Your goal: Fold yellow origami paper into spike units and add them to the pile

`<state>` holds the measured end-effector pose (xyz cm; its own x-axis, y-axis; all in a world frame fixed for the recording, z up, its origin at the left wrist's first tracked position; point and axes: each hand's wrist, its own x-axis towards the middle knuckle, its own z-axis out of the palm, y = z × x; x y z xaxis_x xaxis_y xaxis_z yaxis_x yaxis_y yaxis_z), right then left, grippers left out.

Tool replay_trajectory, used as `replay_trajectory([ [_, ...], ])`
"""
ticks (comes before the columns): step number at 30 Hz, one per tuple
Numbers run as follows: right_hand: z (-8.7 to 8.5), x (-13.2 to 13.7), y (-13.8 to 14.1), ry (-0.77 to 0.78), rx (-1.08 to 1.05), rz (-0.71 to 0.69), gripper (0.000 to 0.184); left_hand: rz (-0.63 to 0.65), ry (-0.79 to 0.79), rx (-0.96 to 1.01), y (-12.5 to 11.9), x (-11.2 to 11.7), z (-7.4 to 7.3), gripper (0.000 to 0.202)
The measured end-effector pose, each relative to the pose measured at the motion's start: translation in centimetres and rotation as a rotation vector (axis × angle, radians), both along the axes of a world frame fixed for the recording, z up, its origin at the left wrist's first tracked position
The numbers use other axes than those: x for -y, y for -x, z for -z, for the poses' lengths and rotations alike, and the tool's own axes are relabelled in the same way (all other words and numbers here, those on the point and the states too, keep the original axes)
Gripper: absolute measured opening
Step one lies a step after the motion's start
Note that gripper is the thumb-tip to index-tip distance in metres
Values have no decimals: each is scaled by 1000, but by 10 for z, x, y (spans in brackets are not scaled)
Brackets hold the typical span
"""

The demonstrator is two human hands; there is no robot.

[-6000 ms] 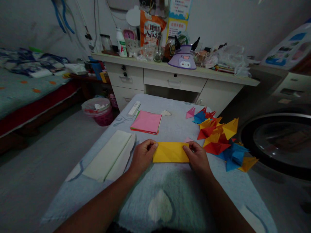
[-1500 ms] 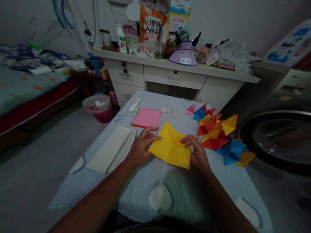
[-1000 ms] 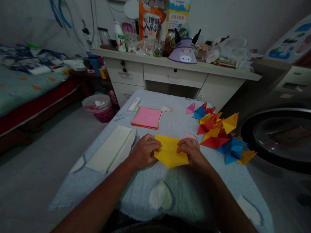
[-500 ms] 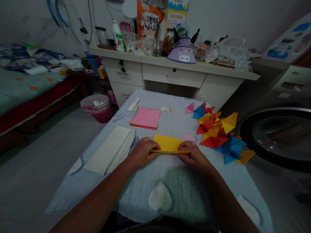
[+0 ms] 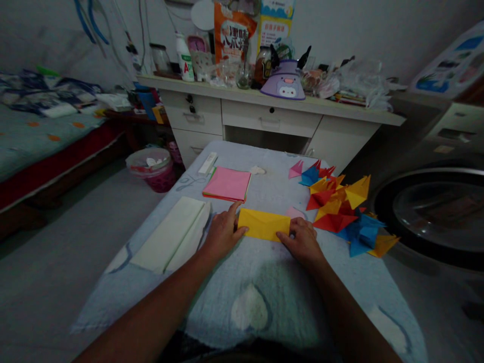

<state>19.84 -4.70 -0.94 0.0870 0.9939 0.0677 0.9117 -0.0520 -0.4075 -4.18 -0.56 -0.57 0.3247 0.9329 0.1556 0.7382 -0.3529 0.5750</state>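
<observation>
A sheet of yellow origami paper [image 5: 263, 225], folded into a rectangle, lies between my two hands on the cloth-covered table. My left hand [image 5: 226, 228] grips its left edge, thumb on top and index finger stretched along the far corner. The right end is pinched by my right hand [image 5: 301, 237], its thumb pressing the near corner and its other fingers curled behind. Beyond my left hand lies a stack of square coloured paper [image 5: 229, 183], pink on top. Several folded paper cranes [image 5: 336, 201] in red, yellow, blue and pink are heaped on the right.
A folded pale paper or cloth [image 5: 174, 227] lies left of my hands, and a small white box [image 5: 207, 163] at the far left corner. Behind the table stands a white desk [image 5: 270, 113] with jars and a purple visor [image 5: 285, 80]. A pink bin [image 5: 161, 177] sits on the floor.
The yellow paper's near edge, raised and bent up half a second ago, now lies flat, showing the whole rectangle. My left index finger has stretched forward; both hands stay at the ends.
</observation>
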Motion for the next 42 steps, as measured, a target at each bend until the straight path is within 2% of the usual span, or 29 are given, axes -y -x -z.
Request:
replay_trajectory([
  [8, 3, 1, 4, -32, 31, 91, 23, -18, -66, -135, -3, -2, 5, 61],
  [13, 9, 0, 0, -119, -26, 57, 69, 7, -63, -61, -2, -2, 3, 62],
  [15, 11, 0, -2, -136, -40, 12, 76, 23, -49, 11, -1, -1, 1, 67],
  [18, 13, -1, -4, -174, -51, -19, 66, 33, -17, 100, 1, -2, -2, 60],
  [22, 13, -5, -4, -187, -41, -2, 51, 87, 19, 99, 4, -2, -5, 21],
  [24, 12, -6, -4, -169, -25, 7, 47, 127, 18, 115, 5, -1, -5, 11],
  [28, 10, -6, -3, -127, -27, 11, 46, 167, 16, 187, 6, 1, -3, 11],
  [35, 7, -4, -3, -125, -164, -30, 40, 224, 26, 213, 9, 1, 1, 14],
  [37, 6, -3, -3, -149, -225, -41, 45, 219, 31, 226, 9, 2, 0, 14],
  [42, 6, -4, -4, -195, -522, -92, 80, 153, -28, 294, 7, 6, -7, 15],
])
